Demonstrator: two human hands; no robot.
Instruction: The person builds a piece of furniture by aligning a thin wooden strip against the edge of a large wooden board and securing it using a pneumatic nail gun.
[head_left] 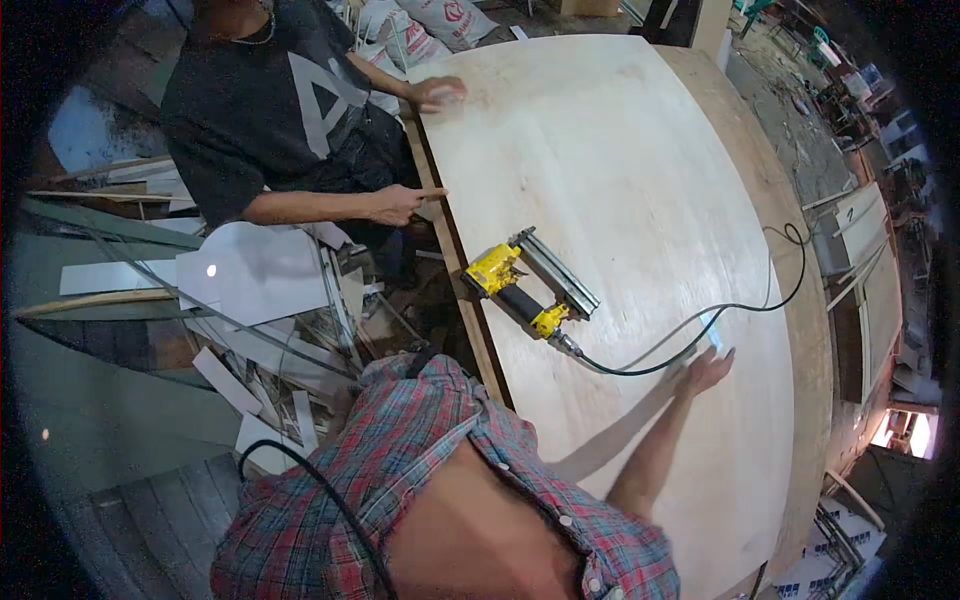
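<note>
My right hand [708, 370] reaches out over the right part of a large pale plywood sheet [590, 150], its visible fingers apart. A bright bluish streak [712, 333] shows just beyond the fingertips; whether it is an object or light I cannot tell. A yellow and black pneumatic nail gun [530, 285] lies on its side near the sheet's left edge, apart from my hand. From its fitting a black air hose [655, 370] curves rightward across the sheet, passing just above my hand. My left hand is out of sight.
A co-worker in a dark T-shirt [270, 110] stands at the sheet's far left, one hand [400, 204] pointing at its edge, the other [437, 93] blurred over it. Offcuts [265, 275] pile up at left. White sacks [450, 20] lie behind. More hose [320, 480] crosses my shirt.
</note>
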